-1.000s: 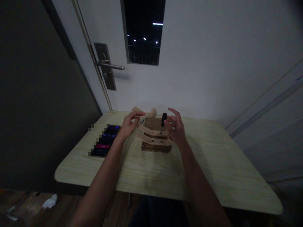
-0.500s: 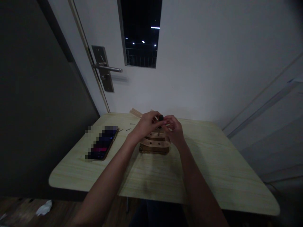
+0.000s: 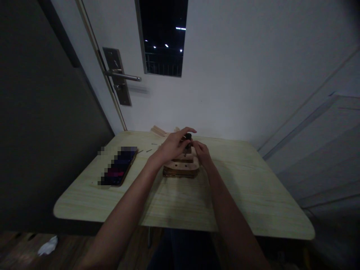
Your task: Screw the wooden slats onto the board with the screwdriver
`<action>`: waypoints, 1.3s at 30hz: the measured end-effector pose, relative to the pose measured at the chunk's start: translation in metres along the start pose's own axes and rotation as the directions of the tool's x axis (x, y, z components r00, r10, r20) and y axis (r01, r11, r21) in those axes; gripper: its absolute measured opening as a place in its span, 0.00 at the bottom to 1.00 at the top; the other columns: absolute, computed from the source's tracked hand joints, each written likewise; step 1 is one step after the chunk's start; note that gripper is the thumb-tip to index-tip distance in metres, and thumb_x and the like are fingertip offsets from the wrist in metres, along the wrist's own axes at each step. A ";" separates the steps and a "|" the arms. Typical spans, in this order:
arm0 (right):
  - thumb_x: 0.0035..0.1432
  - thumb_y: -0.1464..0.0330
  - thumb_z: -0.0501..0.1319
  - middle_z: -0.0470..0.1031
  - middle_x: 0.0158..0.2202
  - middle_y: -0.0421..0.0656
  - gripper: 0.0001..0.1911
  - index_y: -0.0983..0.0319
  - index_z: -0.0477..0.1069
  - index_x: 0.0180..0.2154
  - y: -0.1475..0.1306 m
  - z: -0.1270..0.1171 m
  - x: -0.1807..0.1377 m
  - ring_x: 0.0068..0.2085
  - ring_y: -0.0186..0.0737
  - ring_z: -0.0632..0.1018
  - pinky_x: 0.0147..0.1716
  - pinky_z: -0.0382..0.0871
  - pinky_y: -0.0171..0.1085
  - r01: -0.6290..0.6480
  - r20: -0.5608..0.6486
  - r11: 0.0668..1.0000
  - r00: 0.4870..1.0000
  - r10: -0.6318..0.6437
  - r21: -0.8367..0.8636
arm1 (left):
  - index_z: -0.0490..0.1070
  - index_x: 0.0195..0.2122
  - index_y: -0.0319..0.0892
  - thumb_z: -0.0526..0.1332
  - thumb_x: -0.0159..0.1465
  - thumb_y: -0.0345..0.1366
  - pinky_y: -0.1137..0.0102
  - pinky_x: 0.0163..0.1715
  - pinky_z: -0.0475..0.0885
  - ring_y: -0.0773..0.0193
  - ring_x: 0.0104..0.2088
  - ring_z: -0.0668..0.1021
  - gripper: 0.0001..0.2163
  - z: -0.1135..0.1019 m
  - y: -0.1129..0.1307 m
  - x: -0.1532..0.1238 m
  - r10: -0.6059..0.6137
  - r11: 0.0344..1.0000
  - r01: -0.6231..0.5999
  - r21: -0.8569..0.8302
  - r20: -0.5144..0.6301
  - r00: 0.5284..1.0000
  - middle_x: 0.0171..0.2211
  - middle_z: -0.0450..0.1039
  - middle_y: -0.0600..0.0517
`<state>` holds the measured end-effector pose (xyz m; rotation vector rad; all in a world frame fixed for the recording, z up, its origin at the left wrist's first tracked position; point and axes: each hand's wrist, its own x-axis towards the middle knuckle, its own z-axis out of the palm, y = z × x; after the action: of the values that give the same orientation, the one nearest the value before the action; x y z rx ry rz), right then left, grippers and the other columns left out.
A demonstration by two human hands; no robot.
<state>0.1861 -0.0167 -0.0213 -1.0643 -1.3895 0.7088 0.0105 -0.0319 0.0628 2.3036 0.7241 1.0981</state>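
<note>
My left hand [image 3: 173,145] curls around a small black cylindrical piece [image 3: 188,137], thumb on its near side and one finger stretched out above. The piece stands upright over a light wooden part [image 3: 181,165] with round holes. My right hand [image 3: 202,153] is closed at the right edge of the wooden work, close to the black piece; what its fingertips hold is hidden. Beneath the wooden part lies a brown, flat, box-like thing [image 3: 180,173]. Several thin screws or nails [image 3: 149,150] lie left of my left hand.
A phone [image 3: 119,167], partly pixelated, lies on the left of the pale wooden table [image 3: 247,195]. Wooden strips [image 3: 158,130] rest at the back edge. Behind the table stands a white door with a metal handle [image 3: 126,77]. White crumpled paper [image 3: 47,246] is on the floor.
My right hand has come down from beside the black piece to the wooden part's right edge. My left index finger has stretched out over the black piece. The view has shifted slightly.
</note>
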 end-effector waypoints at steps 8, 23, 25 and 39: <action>0.63 0.55 0.51 0.82 0.32 0.47 0.23 0.60 0.79 0.31 0.012 0.001 -0.005 0.35 0.44 0.80 0.40 0.74 0.43 -0.022 -0.034 0.998 0.999 0.024 0.058 | 0.78 0.41 0.43 0.69 0.61 0.35 0.67 0.44 0.75 0.63 0.44 0.76 0.08 0.000 -0.012 0.010 0.064 0.996 -0.056 0.073 -0.109 0.992 0.43 0.72 0.48; 0.41 0.65 0.63 0.81 0.36 0.45 0.13 0.59 0.75 0.34 0.031 0.005 0.005 0.41 0.46 0.79 0.44 0.75 0.45 -0.016 -0.049 0.984 0.998 0.025 0.178 | 0.76 0.44 0.38 0.59 0.62 0.21 0.69 0.44 0.77 0.66 0.40 0.80 0.12 -0.003 -0.005 0.025 0.005 1.000 -0.007 0.027 0.063 0.998 0.40 0.79 0.48; 0.41 0.65 0.63 0.81 0.36 0.45 0.12 0.58 0.75 0.33 0.032 0.006 0.004 0.41 0.46 0.79 0.45 0.75 0.45 -0.015 -0.066 0.985 0.997 0.027 0.175 | 0.76 0.44 0.39 0.62 0.63 0.25 0.69 0.43 0.77 0.66 0.40 0.80 0.10 -0.001 -0.008 0.026 0.028 0.999 -0.029 0.018 0.025 0.999 0.40 0.78 0.48; 0.41 0.64 0.63 0.80 0.33 0.44 0.10 0.58 0.74 0.30 0.040 0.011 0.025 0.38 0.46 0.79 0.45 0.75 0.46 -0.026 -0.056 0.991 0.998 0.033 0.132 | 0.77 0.47 0.41 0.62 0.60 0.24 0.71 0.42 0.77 0.67 0.39 0.79 0.14 -0.009 -0.017 0.034 0.006 1.000 -0.006 0.007 -0.006 1.000 0.41 0.77 0.49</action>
<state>0.1857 0.0239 -0.0483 -0.9957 -1.2623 0.7747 0.0167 0.0038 0.0762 2.3103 0.7254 1.1074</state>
